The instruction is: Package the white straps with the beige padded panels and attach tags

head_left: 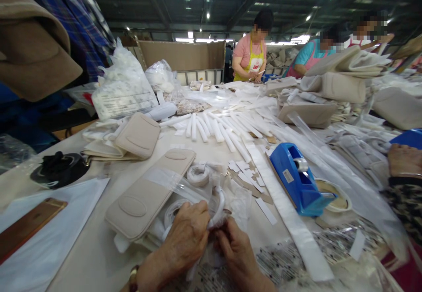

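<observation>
In the head view my left hand [189, 235] is closed on one end of a curved white strip [219, 206]. Beside it, my right hand [234, 243] has its thumb and fingers pinched together by the strip's lower end; what lies between them is hidden. Clear plastic film [239, 200] bunches around and behind both hands. A coiled white roll [198, 174] lies just beyond, and another white coil [173, 210] is partly covered by my left hand. To the left rests a flat beige padded piece [148, 195] with stitched ovals, a clear strip across it.
A blue tape dispenser [293, 178] stands at right beside a long white plastic strip [286, 213]. White paper slips [247, 173] and rolled white tubes [214, 127] cover the middle. A phone [33, 226] lies at left. Another person's hand [405, 160] is at right; co-workers stand behind.
</observation>
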The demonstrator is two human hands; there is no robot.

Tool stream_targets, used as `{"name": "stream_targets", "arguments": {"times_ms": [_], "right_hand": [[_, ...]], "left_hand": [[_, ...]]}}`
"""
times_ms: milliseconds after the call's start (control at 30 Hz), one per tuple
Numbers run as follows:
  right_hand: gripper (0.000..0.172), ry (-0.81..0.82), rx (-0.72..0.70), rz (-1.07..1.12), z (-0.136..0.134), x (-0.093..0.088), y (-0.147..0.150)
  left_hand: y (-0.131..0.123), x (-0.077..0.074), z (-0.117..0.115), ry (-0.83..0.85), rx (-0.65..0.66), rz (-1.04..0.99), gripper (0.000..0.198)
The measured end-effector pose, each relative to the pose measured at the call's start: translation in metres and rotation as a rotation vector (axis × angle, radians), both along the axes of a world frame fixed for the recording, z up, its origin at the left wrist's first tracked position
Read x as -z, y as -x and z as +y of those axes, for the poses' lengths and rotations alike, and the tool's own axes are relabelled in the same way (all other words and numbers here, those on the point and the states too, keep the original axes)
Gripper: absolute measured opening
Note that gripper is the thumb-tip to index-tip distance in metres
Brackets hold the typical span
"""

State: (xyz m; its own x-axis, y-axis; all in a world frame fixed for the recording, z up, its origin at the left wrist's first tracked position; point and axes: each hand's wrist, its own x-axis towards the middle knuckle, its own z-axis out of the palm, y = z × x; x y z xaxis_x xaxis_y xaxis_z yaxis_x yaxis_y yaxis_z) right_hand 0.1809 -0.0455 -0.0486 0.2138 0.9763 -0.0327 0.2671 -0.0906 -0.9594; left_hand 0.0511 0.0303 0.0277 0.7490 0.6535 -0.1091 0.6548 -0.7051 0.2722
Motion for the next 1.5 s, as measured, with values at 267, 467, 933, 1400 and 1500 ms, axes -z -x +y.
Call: {"name": "stream_targets", "arguments": {"times_ms": [267, 467, 933, 1400, 1500], "right_hand": [[0.013, 0.109, 0.118, 0.019, 0.0, -0.004, 0.008], [0.009, 0.158, 0.209, 0.137, 0.007, -0.008, 0.012], [0.032, 0.249, 0.237, 0.692, 0.008, -0.023, 0.029], [0.007, 0.335, 0.499, 0.524, 0.036, -0.019, 0.042], [0.011, 0.319, 0.567, 0.598, 0.041, -0.027, 0.042]], "left_hand": [[0.0, 0.003, 0.0, -0.021, -0.001, 0.002, 0.018], [0.001, 0.0, 0.0, -0.002, -0.001, -0.016, 0.02], [0.002, 0.003, 0.0, 0.017, 0.003, -0.025, 0.02], [0.017, 0.052, 0.004, -0.329, 0.049, -0.313, 0.05], [0.02, 0.059, 0.008, -0.328, 0.12, -0.315, 0.054]]}}
